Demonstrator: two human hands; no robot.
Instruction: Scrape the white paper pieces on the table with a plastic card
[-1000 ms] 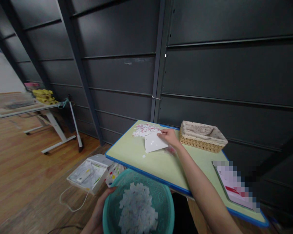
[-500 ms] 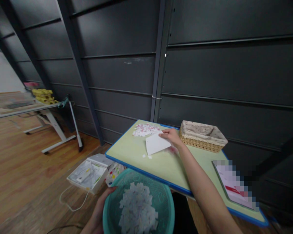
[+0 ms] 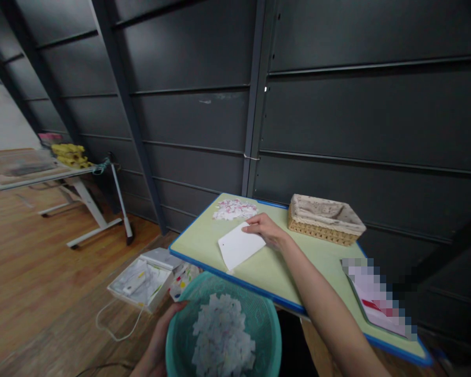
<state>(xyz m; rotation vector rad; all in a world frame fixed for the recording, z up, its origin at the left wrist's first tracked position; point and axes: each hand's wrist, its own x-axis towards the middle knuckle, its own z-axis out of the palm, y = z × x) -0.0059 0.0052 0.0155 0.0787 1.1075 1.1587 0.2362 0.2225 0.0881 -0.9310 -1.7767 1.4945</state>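
Observation:
My right hand (image 3: 262, 229) grips a white card (image 3: 240, 246) by its far edge, fingers closed on it. The card is tilted over the yellow-green tabletop (image 3: 277, 272), its lower edge near the blue table rim. Below that edge sits a teal plastic basket (image 3: 273, 335), with a heap of white paper scraps (image 3: 222, 335) inside. My left hand (image 3: 167, 327) is closed on the basket's left rim; part of the fingers is hidden. Behind the card lies a pile of white and pink paper scraps (image 3: 234, 209).
A cloth-lined wicker basket (image 3: 324, 235) stands at the table's back right. Nearer is a flat, partly pixelated object (image 3: 372, 303). An open white box (image 3: 141, 280) with a cord lies on the floor at left. A dark panelled wall (image 3: 188, 120) rises behind the table.
My right hand has drawn the card toward me and slightly left, close to the table's front edge. The small scraps seen in front of it are now mostly covered. My left hand stays put.

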